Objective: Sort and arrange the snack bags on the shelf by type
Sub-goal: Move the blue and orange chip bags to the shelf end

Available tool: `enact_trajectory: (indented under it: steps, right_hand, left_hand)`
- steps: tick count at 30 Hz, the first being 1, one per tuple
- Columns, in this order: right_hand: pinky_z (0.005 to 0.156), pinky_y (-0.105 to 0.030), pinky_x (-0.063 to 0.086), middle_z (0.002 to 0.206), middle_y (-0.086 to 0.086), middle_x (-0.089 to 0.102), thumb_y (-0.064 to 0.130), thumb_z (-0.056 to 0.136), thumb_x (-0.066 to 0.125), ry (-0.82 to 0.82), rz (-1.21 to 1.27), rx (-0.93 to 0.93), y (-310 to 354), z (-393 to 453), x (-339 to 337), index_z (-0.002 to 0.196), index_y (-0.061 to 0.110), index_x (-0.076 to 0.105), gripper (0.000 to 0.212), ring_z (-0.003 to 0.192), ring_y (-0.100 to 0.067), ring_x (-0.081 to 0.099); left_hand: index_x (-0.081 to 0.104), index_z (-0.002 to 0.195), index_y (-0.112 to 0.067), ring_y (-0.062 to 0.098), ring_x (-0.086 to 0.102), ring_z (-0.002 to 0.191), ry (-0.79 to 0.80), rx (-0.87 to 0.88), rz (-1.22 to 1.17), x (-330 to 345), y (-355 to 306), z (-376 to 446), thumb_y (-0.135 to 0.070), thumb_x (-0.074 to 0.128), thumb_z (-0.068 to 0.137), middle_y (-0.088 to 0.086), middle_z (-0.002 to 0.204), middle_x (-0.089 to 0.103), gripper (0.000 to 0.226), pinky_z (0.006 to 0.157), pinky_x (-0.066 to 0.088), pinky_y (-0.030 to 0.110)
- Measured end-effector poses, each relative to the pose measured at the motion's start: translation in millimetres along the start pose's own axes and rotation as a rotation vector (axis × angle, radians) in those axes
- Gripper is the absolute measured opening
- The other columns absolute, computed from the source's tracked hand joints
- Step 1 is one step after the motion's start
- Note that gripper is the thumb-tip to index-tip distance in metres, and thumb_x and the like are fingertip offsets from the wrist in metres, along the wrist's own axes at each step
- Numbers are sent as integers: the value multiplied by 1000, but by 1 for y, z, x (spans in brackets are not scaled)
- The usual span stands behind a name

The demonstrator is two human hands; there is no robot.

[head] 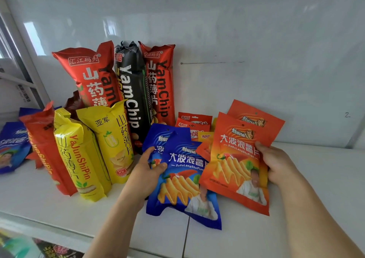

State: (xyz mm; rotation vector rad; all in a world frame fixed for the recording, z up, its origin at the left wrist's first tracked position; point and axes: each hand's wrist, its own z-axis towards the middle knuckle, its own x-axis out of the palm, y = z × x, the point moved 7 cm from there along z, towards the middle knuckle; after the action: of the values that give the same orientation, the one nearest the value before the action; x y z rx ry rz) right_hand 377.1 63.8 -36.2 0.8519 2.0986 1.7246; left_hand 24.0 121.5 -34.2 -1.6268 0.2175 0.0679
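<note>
Head view: left hand (147, 170) grips a glossy blue foil snack bag (183, 182) at seven o'clock. Right hand (276, 164), four o'clock, grips an orange foil snack bag (235, 167) on the white shelf (316, 178).

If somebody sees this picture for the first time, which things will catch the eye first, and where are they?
First the two hands in the foreground: the left hand grips a blue bag, the right hand an orange bag, side by side over the white shelf. Behind them, left of centre, tall red and black YamChip bags stand against the wall, with yellow bags leaning in front.
</note>
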Motion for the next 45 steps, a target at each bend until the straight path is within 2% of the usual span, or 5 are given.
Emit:
enact_trajectory:
  steps: [11,22,32,37,45]
  right_hand:
    - [58,-34,58,90,-19,75,24,95,60,254,-53,9,1,-14,15,104,3,65,23,68,-27,73]
    - [83,-43,56,104,-17,74,26,90,65,460,-197,-1,-8,-33,42,114,10,66,29,92,-33,72]
    - [91,-51,54,101,-12,75,33,88,67,390,-214,-119,-5,-25,50,116,13,63,35,92,-34,72]
    - [92,-53,53,98,-9,76,39,88,68,372,-272,-172,-3,-26,55,109,15,64,32,90,-32,73]
    - [84,-42,57,101,-4,76,35,91,64,413,-270,-225,-2,-36,76,114,19,62,28,89,-23,73]
  left_hand:
    - [52,135,-43,14,62,109,-139,249,101,6,-30,4,-30,45,105,-4,128,55,33,75,61,40]
    - [65,120,-40,9,70,101,-20,133,-254,40,-29,20,-27,48,105,-8,116,71,26,85,59,29]
    - [2,157,-39,18,64,66,63,185,-273,62,-33,15,-19,47,106,6,67,65,71,94,50,46]
    - [10,155,-47,27,65,114,48,148,-381,61,-28,19,-23,51,104,16,122,66,70,96,53,41]
    - [18,146,-62,25,60,125,96,153,-570,57,-29,11,-65,62,83,-5,146,54,77,103,50,53]
